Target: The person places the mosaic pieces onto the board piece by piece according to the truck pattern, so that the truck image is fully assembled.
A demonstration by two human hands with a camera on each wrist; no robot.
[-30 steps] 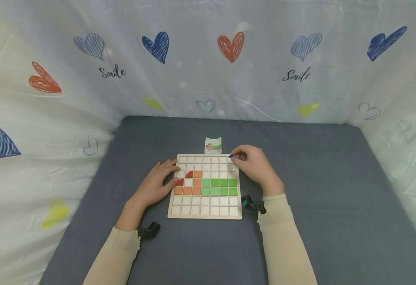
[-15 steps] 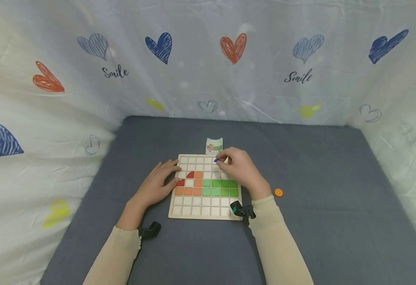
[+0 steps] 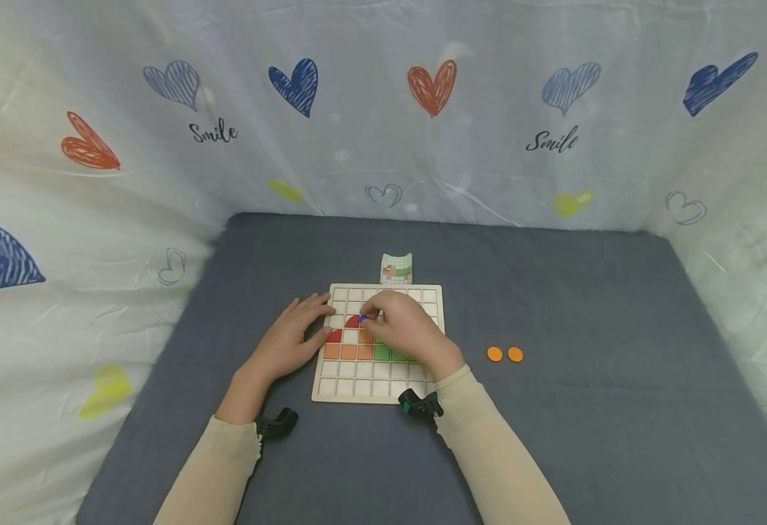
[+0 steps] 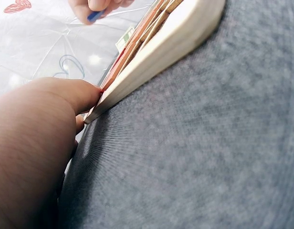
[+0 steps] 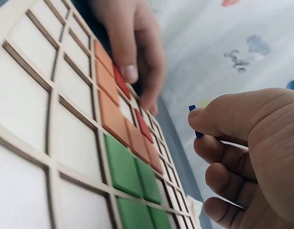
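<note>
A wooden grid board (image 3: 357, 389) lies on the table, its cells partly filled with square orange tiles (image 3: 348, 351), green tiles (image 3: 381, 354) and red quarter-round tiles (image 3: 352, 321). At its left side my left hand (image 3: 286, 340) rests with fingers extended, thumb and fingertips touching the edge. My right hand (image 3: 402, 327) pinches a small blue tile (image 5: 192, 109) between thumb and index finger. That hand hovers over the board's upper left-middle part, near the upper red tile. In the right wrist view the blue tile is seen edge-on, so its shape is hidden.
Two orange discs (image 3: 494, 354) lie on the dark grey tablecloth (image 3: 593, 408) right of the board. Behind the board's far edge is a small printed pattern card (image 3: 396, 270). A white curtain (image 3: 357, 146) with hearts encloses the table's back and sides.
My right hand has moved left across the board from its upper right corner, carrying the blue tile. Two orange discs have come into sight as the arm shifted. My left hand stays put.
</note>
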